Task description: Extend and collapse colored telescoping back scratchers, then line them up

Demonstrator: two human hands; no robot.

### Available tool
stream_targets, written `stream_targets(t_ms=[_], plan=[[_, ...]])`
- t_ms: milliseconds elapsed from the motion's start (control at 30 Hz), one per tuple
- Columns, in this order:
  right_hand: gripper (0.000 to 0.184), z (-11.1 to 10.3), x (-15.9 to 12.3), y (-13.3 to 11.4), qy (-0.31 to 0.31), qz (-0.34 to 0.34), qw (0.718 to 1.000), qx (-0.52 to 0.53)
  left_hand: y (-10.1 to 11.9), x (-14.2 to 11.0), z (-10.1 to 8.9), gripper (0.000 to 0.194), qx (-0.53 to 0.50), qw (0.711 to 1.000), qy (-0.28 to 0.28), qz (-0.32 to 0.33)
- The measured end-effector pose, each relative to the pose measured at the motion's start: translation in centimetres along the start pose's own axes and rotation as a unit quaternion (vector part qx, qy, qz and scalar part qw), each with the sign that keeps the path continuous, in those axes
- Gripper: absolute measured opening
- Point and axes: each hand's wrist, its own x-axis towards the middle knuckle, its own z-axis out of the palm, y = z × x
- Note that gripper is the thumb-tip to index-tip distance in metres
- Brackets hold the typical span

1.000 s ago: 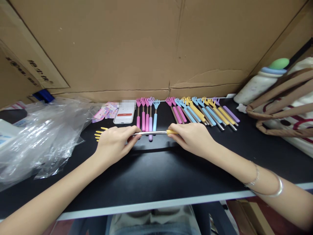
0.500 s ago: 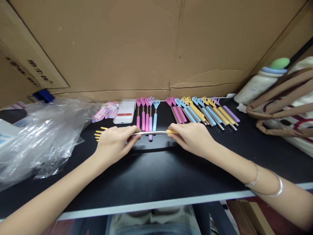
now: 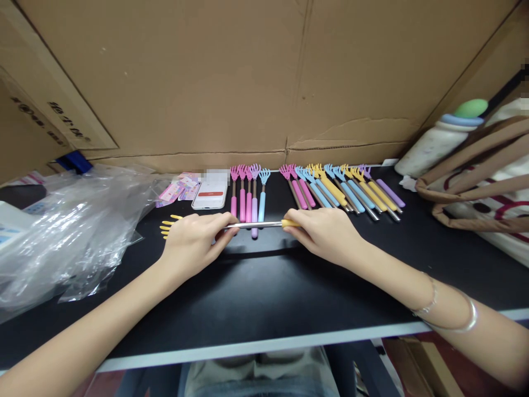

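Note:
A yellow back scratcher [image 3: 260,224] with a metal rod is held level above the table between my two hands. My left hand [image 3: 194,237] is closed on its left part, and the yellow claw sticks out beyond the knuckles. My right hand [image 3: 326,234] pinches the yellow grip at the other end, most of which the fingers hide. Behind the rod lies a small group of pink, purple and blue back scratchers [image 3: 248,204]. Farther right, a larger row of pink, blue, yellow and purple back scratchers [image 3: 359,196] lies slanted, claws toward the cardboard.
Clear plastic bags [image 3: 82,231] cover the table's left side. A phone [image 3: 210,190] and pink printed cards [image 3: 178,190] lie beside them. A white bottle [image 3: 438,140] and a bag with brown handles [image 3: 496,182] stand at right. A cardboard wall [image 3: 206,82] closes the back.

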Motion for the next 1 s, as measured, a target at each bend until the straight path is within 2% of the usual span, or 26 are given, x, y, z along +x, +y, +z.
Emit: stream_targets(t_ms=[567, 833, 1000], plan=[[0.035, 0.11, -0.01, 0.05, 0.014, -0.004, 1.0, -0.01, 0.01, -0.08, -0.05, 0.027, -0.005, 1.0, -0.009, -0.004], [0.036, 0.21, -0.05, 0.52, 0.09, -0.027, 0.995, -0.045, 0.1, -0.11, -0.55, 0.027, -0.012, 1.0, 0.025, -0.002], [0.033, 0.26, -0.08, 0.62, 0.112, -0.038, 0.992, -0.045, 0.15, -0.09, -0.61, 0.026, -0.003, 1.0, 0.027, 0.002]])
